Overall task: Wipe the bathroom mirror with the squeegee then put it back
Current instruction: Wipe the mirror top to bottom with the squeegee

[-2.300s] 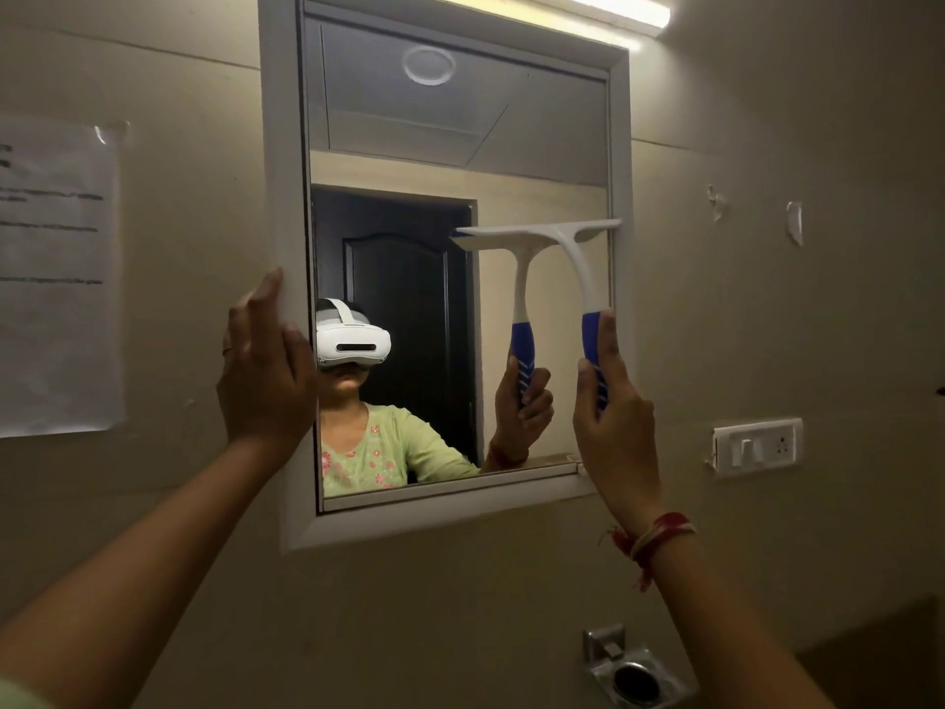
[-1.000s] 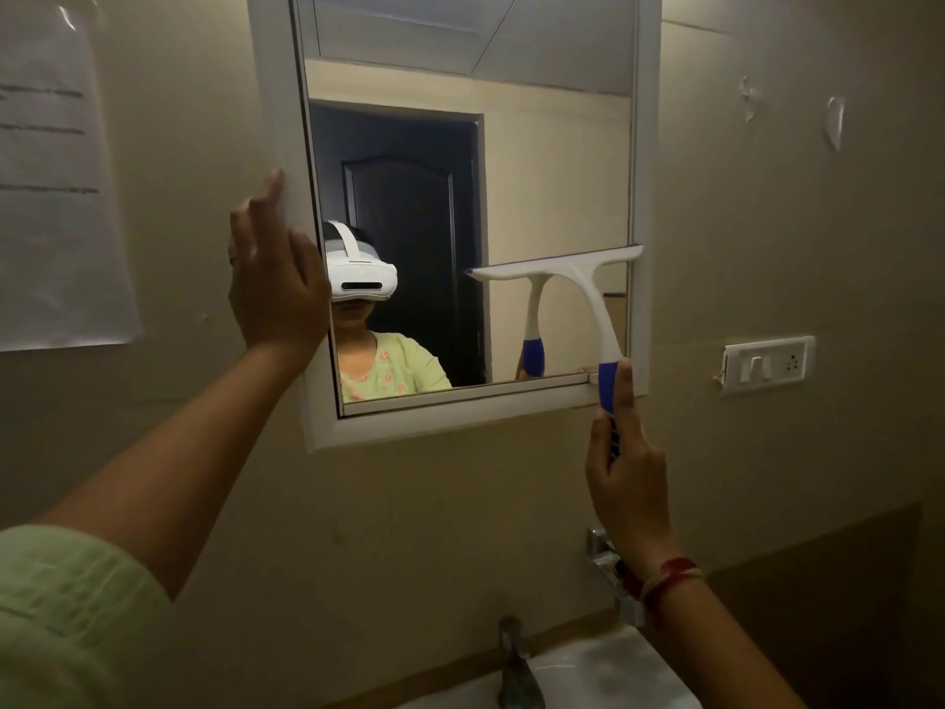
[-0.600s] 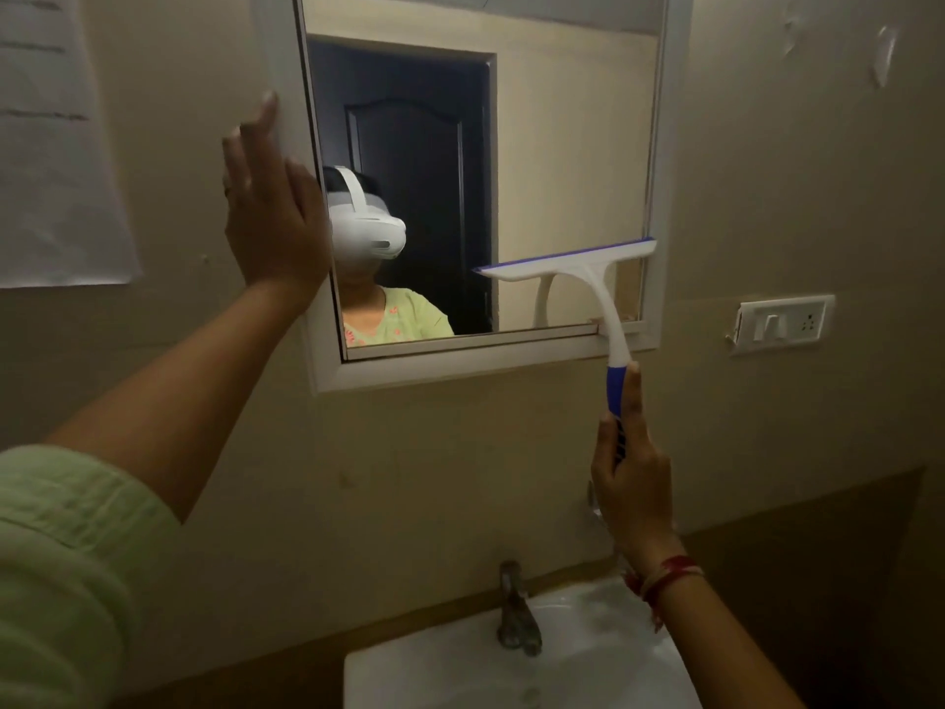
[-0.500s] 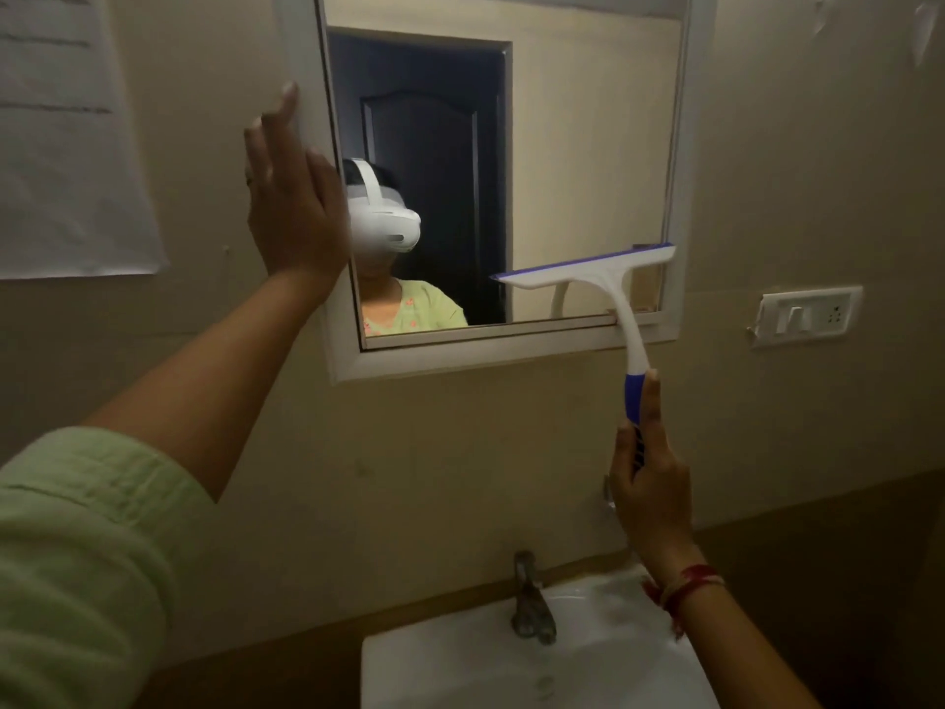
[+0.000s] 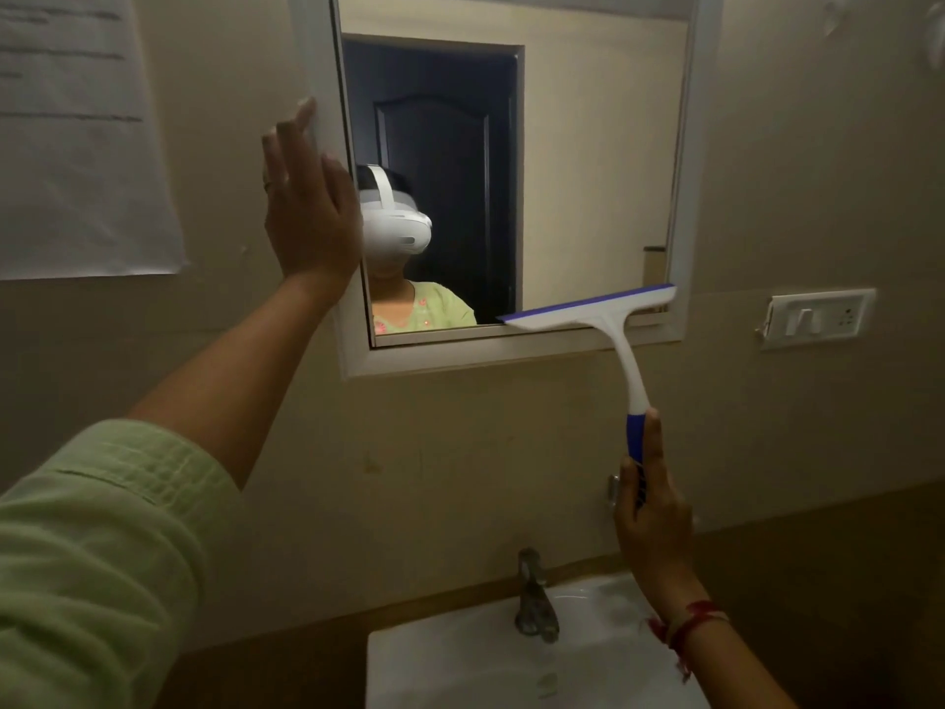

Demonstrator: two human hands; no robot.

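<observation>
The white-framed bathroom mirror (image 5: pixel 588 145) hangs on the beige wall. A squeegee (image 5: pixel 598 314) with a white head, blue rubber edge and blue-and-white handle lies with its blade across the mirror's bottom right edge, over the lower frame. My right hand (image 5: pixel 649 509) is closed around the blue grip below it. My left hand (image 5: pixel 307 212) rests flat against the mirror's left frame, fingers spread upward, holding nothing.
A white washbasin (image 5: pixel 460 662) with a metal tap (image 5: pixel 534 596) sits below. A switch-and-socket plate (image 5: pixel 818 317) is on the wall right of the mirror. A printed paper sheet (image 5: pixel 76 135) is stuck to the wall at left. The mirror reflects a dark door.
The squeegee has travelled down the right side of the mirror from mid-height to the bottom edge. My left hand stayed on the frame. The view tilted down, bringing in the basin.
</observation>
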